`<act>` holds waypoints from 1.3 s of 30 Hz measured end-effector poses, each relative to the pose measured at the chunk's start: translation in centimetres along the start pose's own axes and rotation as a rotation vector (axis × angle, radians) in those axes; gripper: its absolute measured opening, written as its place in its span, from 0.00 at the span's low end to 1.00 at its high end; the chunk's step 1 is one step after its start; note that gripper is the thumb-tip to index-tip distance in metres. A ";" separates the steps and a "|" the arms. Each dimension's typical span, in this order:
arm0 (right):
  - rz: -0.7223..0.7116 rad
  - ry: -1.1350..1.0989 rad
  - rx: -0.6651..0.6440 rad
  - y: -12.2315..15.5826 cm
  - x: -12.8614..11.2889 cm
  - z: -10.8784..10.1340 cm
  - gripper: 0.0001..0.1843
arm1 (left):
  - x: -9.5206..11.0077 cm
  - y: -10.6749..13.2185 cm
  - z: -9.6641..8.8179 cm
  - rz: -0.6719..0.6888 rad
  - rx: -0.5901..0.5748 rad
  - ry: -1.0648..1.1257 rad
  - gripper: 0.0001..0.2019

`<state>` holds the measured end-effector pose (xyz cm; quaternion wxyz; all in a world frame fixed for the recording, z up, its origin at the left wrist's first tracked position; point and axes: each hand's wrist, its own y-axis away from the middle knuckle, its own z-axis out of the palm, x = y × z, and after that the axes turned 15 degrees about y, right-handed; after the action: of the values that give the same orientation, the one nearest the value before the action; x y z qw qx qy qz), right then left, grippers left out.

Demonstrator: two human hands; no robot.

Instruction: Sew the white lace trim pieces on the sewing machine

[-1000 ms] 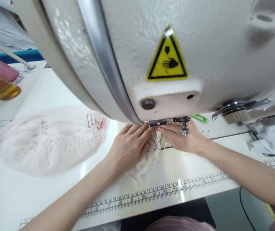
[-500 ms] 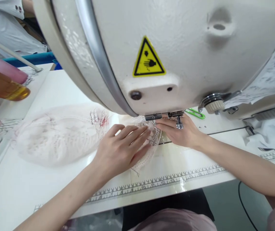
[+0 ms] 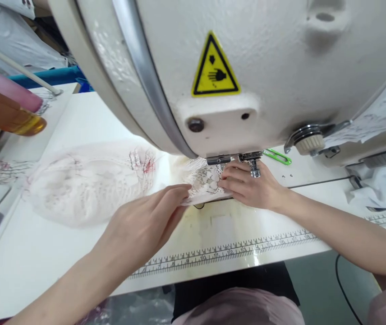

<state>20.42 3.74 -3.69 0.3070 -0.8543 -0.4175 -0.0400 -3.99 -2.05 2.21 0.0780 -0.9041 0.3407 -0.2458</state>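
Note:
A piece of white lace fabric (image 3: 204, 180) lies under the head of the sewing machine (image 3: 274, 90). My left hand (image 3: 149, 216) pinches its left edge between thumb and fingers, and the front edge is drawn out straight toward my other hand. On the right, my right hand (image 3: 252, 184) has its fingers bent and pressed together on the lace, close beside the metal presser parts (image 3: 253, 166). Part of those fingers is hidden behind the metal. The needle tip cannot be made out.
A pile of sheer white lace (image 3: 88, 185) with dark and red threads lies left. Green thread snips (image 3: 277, 156) lie behind my right hand. A printed ruler (image 3: 227, 253) runs along the table's front edge. Thread cones (image 3: 13, 113) stand far left.
My left hand has moved left and down off the top of the lace and now grips its edge. The lace is turned and spread flatter. My right hand's fingers have bent more.

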 end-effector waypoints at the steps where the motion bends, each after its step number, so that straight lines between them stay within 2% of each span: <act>1: 0.007 0.000 0.016 0.0 -0.1 0.1 0.11 | -0.3 -0.8 0.0 0.046 -0.057 -0.027 0.13; 3: 0.033 -0.006 0.076 0.0 -0.1 0.4 0.10 | -1.0 -2.2 0.7 0.123 -0.150 -0.092 0.13; 5: 0.050 -0.004 0.112 0.0 -0.2 0.7 0.12 | -1.7 -3.2 1.7 0.191 -0.174 -0.202 0.14; 8: 0.062 -0.002 0.107 0.0 -0.2 0.9 0.12 | -2.4 -3.8 3.1 0.303 -0.066 -0.361 0.17; 11: 0.100 0.025 0.072 -0.1 -0.4 0.6 0.09 | -2.6 -3.6 3.6 0.356 0.028 -0.424 0.16; 14: 0.086 0.016 0.081 -0.2 -0.7 0.5 0.10 | -2.6 -3.3 3.7 0.351 0.068 -0.413 0.13; 17: 0.057 -0.053 0.099 0.0 -0.9 0.9 0.13 | -2.7 -3.1 4.1 0.338 0.095 -0.282 0.10; 20: 0.049 -0.093 0.066 0.2 -0.9 1.4 0.13 | -3.0 -3.0 4.8 0.296 0.034 -0.184 0.15; 24: 0.041 -0.136 0.026 0.4 -0.9 1.5 0.14 | -3.4 -2.9 5.4 0.249 -0.062 -0.190 0.20; 29: 0.023 -0.102 0.035 0.4 -1.0 1.6 0.13 | -3.7 -2.8 5.3 0.243 -0.072 -0.200 0.22; 39: -0.039 -0.193 0.035 -0.7 -0.8 1.3 0.13 | -4.1 -2.9 4.9 0.217 -0.111 -0.188 0.23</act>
<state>19.09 4.21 -4.62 0.2795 -0.8403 -0.4625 0.0440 -2.51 2.69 -2.73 0.0857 -0.8840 0.4405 -0.1309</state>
